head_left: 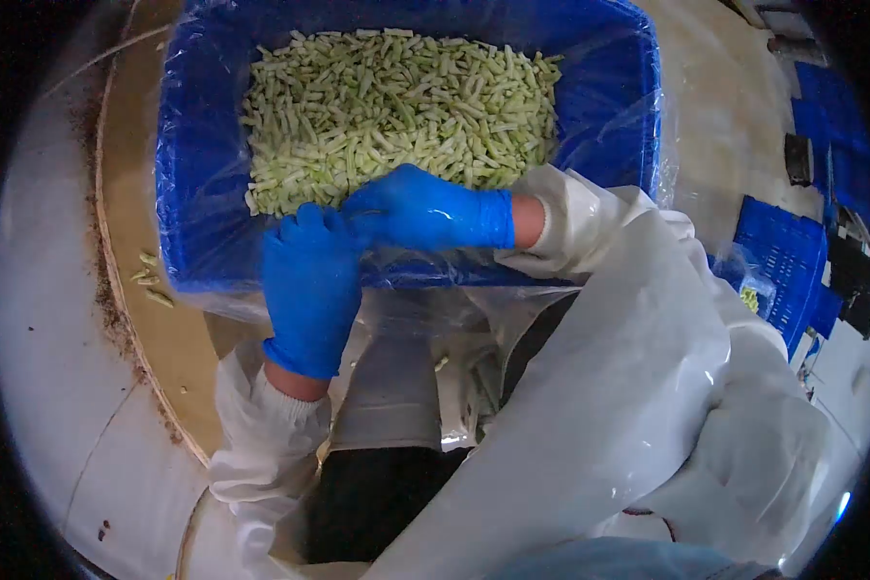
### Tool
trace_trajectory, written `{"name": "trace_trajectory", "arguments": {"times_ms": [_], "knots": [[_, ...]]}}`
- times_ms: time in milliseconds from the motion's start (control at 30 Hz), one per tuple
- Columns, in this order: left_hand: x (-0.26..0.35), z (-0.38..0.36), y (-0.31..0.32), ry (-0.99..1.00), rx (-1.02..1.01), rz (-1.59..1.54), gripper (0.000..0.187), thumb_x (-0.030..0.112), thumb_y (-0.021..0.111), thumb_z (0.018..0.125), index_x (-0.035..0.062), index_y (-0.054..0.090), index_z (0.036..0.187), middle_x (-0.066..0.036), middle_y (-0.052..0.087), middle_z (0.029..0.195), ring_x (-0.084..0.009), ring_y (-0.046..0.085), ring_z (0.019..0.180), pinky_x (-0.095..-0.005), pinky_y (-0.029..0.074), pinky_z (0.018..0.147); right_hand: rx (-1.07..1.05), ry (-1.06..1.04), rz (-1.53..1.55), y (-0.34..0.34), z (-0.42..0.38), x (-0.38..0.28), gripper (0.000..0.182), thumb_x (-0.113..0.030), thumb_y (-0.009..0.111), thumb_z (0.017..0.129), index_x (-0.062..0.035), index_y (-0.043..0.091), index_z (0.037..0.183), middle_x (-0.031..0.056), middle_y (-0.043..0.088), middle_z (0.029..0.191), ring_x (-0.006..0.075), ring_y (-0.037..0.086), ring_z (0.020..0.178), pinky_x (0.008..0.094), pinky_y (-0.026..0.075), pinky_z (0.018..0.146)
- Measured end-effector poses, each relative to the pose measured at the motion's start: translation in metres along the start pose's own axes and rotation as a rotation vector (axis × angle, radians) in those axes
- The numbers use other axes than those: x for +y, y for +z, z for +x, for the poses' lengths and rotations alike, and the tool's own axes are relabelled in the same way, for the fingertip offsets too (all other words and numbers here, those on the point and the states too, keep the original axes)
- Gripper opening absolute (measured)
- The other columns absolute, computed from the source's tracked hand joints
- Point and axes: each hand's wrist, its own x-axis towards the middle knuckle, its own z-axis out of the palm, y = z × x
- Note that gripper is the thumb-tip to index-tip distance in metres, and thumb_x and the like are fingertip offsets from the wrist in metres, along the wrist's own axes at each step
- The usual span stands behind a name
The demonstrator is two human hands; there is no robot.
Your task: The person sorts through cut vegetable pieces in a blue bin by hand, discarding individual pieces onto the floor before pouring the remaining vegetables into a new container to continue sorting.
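A blue crate [203, 266] lined with clear plastic film holds a heap of cut pale-green vegetable pieces [396, 106], short and stick-like. My left hand [309, 290], in a blue glove, is over the crate's near side with its fingers curled closed. From the right comes my right hand [430, 210], also blue-gloved and closed, its fingertips meeting those of the left at the near edge of the heap. Whatever is pinched between the two hands, if anything, is hidden by the gloves.
Several loose vegetable pieces [155, 280] lie on the tan surface [179, 358] left of the crate. At the right stand blue perforated crates [778, 256] and a small plastic-lined container with green pieces [750, 298]. Clear film hangs over the crate's near rim.
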Motion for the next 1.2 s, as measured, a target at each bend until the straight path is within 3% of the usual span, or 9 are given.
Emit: {"name": "trace_trajectory", "arguments": {"times_ms": [200,267,367,500,567,667,767,900,1200], "knots": [[-0.014,-0.011,-0.021,0.335,0.033,-0.475,0.013,0.004,0.061,0.068,0.0040,0.058,0.081,-0.010,0.049,0.082,-0.0295,0.051,0.072,-0.0379,0.040,0.063,-0.219,-0.111,0.368,-0.034,-0.017,-0.037,0.017,-0.016,0.060,0.084,-0.0104,0.068,0.097,0.0073,0.066,0.086,0.0205,0.058,0.066,0.0335,0.047,0.061],[-0.018,-0.024,-0.021,0.284,0.032,-0.901,0.014,0.004,0.062,0.070,0.0032,0.059,0.084,-0.010,0.051,0.086,-0.0293,0.051,0.075,-0.0374,0.041,0.066,-0.388,0.094,0.960,-0.053,-0.022,-0.050,0.015,-0.015,0.061,0.085,-0.0098,0.070,0.095,0.0036,0.067,0.084,0.0131,0.056,0.064,0.0317,0.046,0.060],[-0.035,-0.033,-0.005,-0.110,0.176,-1.273,0.016,0.006,0.064,0.074,0.0028,0.060,0.089,-0.010,0.053,0.093,-0.0293,0.052,0.081,-0.0367,0.041,0.070,-0.661,0.367,0.981,-0.066,-0.019,-0.046,0.016,-0.016,0.059,0.087,-0.0071,0.071,0.092,0.0013,0.067,0.083,0.0077,0.055,0.067,0.0286,0.046,0.062],[-0.064,-0.002,0.017,-0.255,0.365,-0.797,0.022,0.014,0.067,0.077,0.0034,0.060,0.095,-0.013,0.055,0.101,-0.0300,0.053,0.089,-0.0389,0.041,0.077,-0.377,0.300,0.305,-0.034,-0.033,0.059,0.025,-0.025,0.061,0.084,-0.0079,0.067,0.102,0.0079,0.067,0.097,0.0173,0.062,0.085,0.0322,0.049,0.073],[-0.065,0.002,0.031,-0.227,0.342,-0.508,0.027,0.017,0.068,0.078,0.0042,0.059,0.100,-0.013,0.055,0.104,-0.0309,0.052,0.093,-0.0400,0.041,0.080,-0.230,0.610,-0.317,-0.035,-0.020,0.091,0.023,-0.027,0.058,0.081,-0.0064,0.068,0.087,0.0131,0.067,0.088,0.0297,0.063,0.085,0.0410,0.049,0.071],[-0.065,0.000,0.037,-0.210,0.300,-0.387,0.035,0.019,0.068,0.077,0.0057,0.057,0.108,-0.013,0.055,0.108,-0.0318,0.051,0.099,-0.0417,0.039,0.084,0.101,0.650,-0.669,-0.021,-0.006,0.136,0.040,-0.040,0.059,0.081,-0.0080,0.065,0.105,0.0175,0.063,0.098,0.0342,0.059,0.094,0.0427,0.048,0.079],[-0.068,-0.003,0.045,-0.164,0.312,-0.379,0.040,0.019,0.068,0.077,0.0074,0.056,0.113,-0.013,0.054,0.111,-0.0324,0.050,0.101,-0.0425,0.039,0.087,0.140,0.430,-0.775,0.000,-0.001,0.160,0.039,-0.039,0.057,0.083,-0.0079,0.063,0.107,0.0171,0.063,0.095,0.0356,0.059,0.092,0.0446,0.048,0.076],[-0.045,0.004,0.015,-0.047,0.305,-0.165,0.044,0.018,0.070,0.071,0.0093,0.058,0.113,-0.014,0.057,0.110,-0.0317,0.050,0.108,-0.0420,0.038,0.093,-0.076,0.437,-0.218,-0.004,0.004,0.071,0.035,-0.034,0.055,0.085,-0.0064,0.060,0.107,0.0171,0.061,0.100,0.0368,0.059,0.088,0.0445,0.048,0.073],[-0.018,-0.003,-0.009,0.262,0.027,-0.206,0.016,0.018,0.059,0.077,0.0052,0.056,0.088,-0.009,0.050,0.074,-0.0275,0.049,0.078,-0.0399,0.040,0.072,-0.110,-0.075,-0.081,-0.031,-0.013,-0.027,0.028,-0.026,0.056,0.087,-0.0049,0.058,0.106,0.0159,0.059,0.092,0.0367,0.058,0.080,0.0418,0.047,0.068]]}}
